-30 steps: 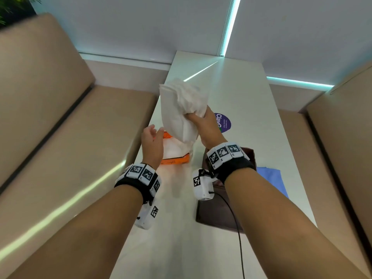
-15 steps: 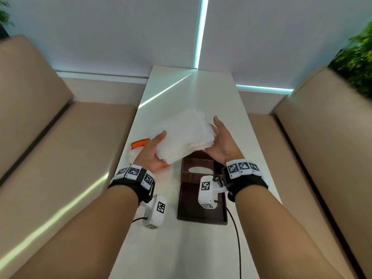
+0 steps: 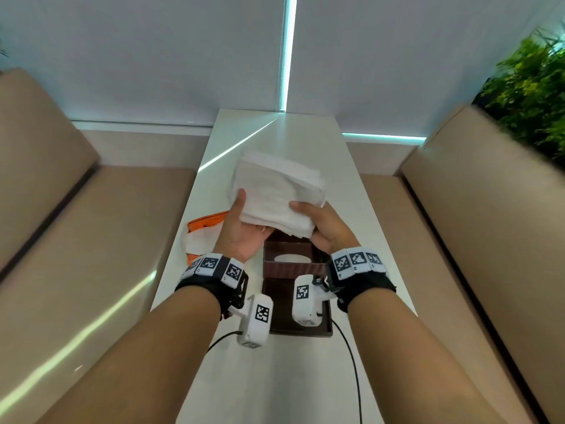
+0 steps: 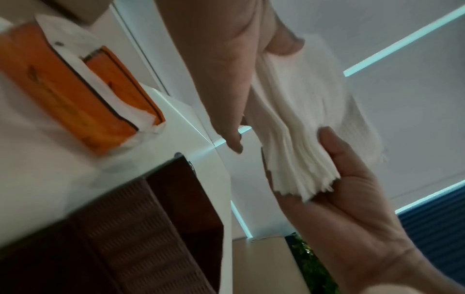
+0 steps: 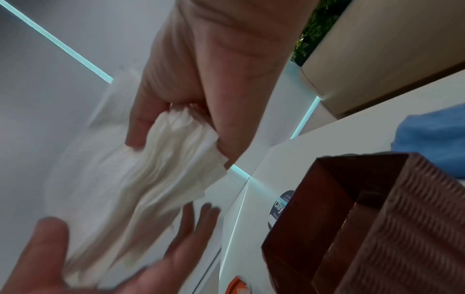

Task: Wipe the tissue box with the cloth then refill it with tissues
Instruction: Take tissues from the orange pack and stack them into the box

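A person's two bare hands hold a thick stack of white tissues point(image 3: 276, 194) above a narrow white desk point(image 3: 305, 142). A second ago the right hand alone held the stack upright and bunched, with the left hand open at the orange tissue packet. Now the stack lies flat between both hands, squared up, and the view has swung to centre on the brown box.

The left hand point(image 3: 241, 231) cradles the stack from beneath at its 8 o'clock corner, palm up, thumb pressed on top. The right hand point(image 3: 324, 228) grips the 4 o'clock corner, thumb over the top and fingers point(image 5: 226, 127) curled under the edge. Both hands are closed on the tissues.

The brown woven tissue box point(image 3: 290, 266) sits on the desk just below the hands, toward 6 o'clock from the stack. Its cover stands with the oval slot showing in the head view; the right wrist view shows a hollow, empty interior. A flat brown base piece point(image 3: 301, 327) lies nearer the person, partly hidden by the wrist cameras.

The orange and white tissue packet point(image 3: 204, 234) lies slack on the desk at 9 o'clock from the box. The blue cloth point(image 5: 432, 139) lies on the desk beyond the box in the right wrist view, set aside.

Judging from this, wiping looks finished and the refill is under way: the stack is out of its wrapper and seems ready to go into the box.
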The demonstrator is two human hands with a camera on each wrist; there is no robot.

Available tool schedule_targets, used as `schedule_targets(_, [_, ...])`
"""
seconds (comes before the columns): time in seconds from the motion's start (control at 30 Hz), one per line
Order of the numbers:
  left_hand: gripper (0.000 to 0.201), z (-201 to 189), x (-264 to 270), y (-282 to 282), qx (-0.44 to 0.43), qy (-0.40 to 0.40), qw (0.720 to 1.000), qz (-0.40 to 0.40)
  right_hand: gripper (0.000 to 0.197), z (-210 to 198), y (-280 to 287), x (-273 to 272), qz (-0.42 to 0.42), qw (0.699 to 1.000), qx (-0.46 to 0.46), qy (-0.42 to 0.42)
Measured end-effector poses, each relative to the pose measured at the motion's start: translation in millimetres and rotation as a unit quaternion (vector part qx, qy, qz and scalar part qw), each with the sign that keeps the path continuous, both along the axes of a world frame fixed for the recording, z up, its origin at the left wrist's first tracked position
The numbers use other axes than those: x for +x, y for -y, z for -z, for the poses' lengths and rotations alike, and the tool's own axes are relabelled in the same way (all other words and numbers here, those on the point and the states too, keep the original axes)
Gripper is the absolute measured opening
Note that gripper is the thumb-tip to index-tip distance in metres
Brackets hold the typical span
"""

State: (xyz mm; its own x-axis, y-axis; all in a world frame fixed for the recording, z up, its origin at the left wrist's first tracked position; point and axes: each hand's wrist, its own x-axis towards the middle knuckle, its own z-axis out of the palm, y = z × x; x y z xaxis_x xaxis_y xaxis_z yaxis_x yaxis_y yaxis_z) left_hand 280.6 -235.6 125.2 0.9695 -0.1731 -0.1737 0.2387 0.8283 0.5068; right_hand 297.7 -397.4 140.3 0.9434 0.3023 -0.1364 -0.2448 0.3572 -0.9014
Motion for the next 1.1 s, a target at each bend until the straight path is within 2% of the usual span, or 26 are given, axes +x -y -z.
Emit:
schedule_targets(0.07, [0.100,-5.0,-0.9,9.1,-0.019,0.031,0.999,-0.004,0.062,-3.9,-2.5,-8.4,0.002,0.999,0.028,0.036])
schedule_targets(0.13, [0.096,-11.4,-0.1,12.6,-0.044,0.071,0.996,-0.006,0.071,-7.3,-1.9,-15.0,-0.002,0.997,0.034,0.071])
schedule_targets(0.27, [0.095,-14.2,-0.5,18.3,-0.051,0.107,0.993,0.006,0.101,-11.9,-12.9,-30.2,0.078,0.989,-0.059,0.112])
schedule_targets(0.37, [0.099,-15.4,-3.8,24.1,-0.045,0.101,0.994,0.023,0.085,-11.2,-16.3,-36.8,0.121,0.975,-0.132,0.132])
schedule_targets(0.5, [0.103,-14.7,-1.9,22.3,-0.036,0.109,0.993,0.014,0.080,-9.2,-14.0,-40.5,0.154,0.970,-0.135,0.128])
schedule_targets(0.63, [0.096,-14.1,-2.7,20.5,-0.034,0.119,0.992,0.022,0.051,-6.1,-11.1,-43.5,0.155,0.967,-0.148,0.134])
schedule_targets(0.67, [0.093,-12.0,-1.4,16.7,-0.038,0.117,0.992,0.014,0.049,-7.3,-8.1,-44.6,0.153,0.970,-0.138,0.130])
schedule_targets(0.7, [0.091,-10.2,-0.1,13.1,-0.036,0.114,0.993,0.003,0.051,-7.9,-5.8,-45.5,0.150,0.972,-0.126,0.128])
schedule_targets(0.83, [0.086,-8.9,-1.0,14.6,-0.015,0.086,0.996,-0.011,0.082,-9.2,-9.0,-45.7,0.184,0.964,-0.139,0.135])
schedule_targets(0.9, [0.092,-8.9,-3.0,16.7,-0.020,0.077,0.996,-0.027,0.081,-9.5,-11.7,-45.9,0.218,0.953,-0.157,0.143])
schedule_targets(0.97, [0.099,-7.0,-4.6,18.1,-0.042,0.075,0.995,-0.045,0.071,-9.7,-14.6,-47.6,0.258,0.945,-0.147,0.140])
schedule_targets(1.03, [0.097,-5.5,-9.8,23.4,-0.056,0.074,0.995,-0.031,0.066,-10.5,-20.8,-51.7,0.275,0.942,-0.132,0.142])
schedule_targets(1.1, [0.089,-4.9,-14.9,28.6,-0.049,0.069,0.996,-0.008,0.071,-9.8,-28.1,-55.2,0.259,0.941,-0.153,0.153])
